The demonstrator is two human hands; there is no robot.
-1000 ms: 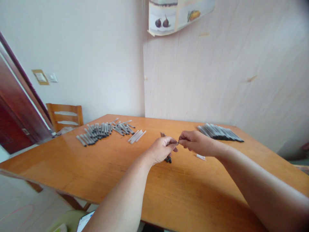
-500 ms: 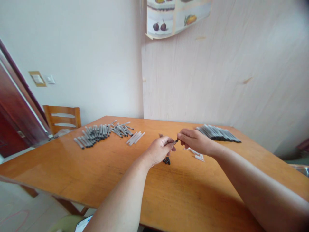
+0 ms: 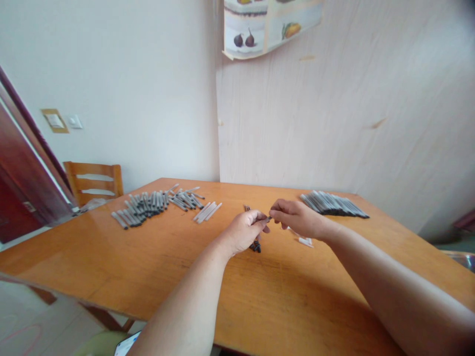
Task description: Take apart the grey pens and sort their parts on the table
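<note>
Left hand [image 3: 247, 228] and right hand [image 3: 297, 217] meet fingertip to fingertip, both pinched shut on a small dark part [image 3: 267, 218] just above the table [image 3: 148, 257]; a slack pinch would likely drop it among the loose black caps [image 3: 255, 245] beneath.

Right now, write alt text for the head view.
Two bare hands meet over a wooden table, the left hand and right hand pinching a small dark part between them. Loose grey pens lie at left, a neat row of them at right, small black tips by the left hand.
</note>
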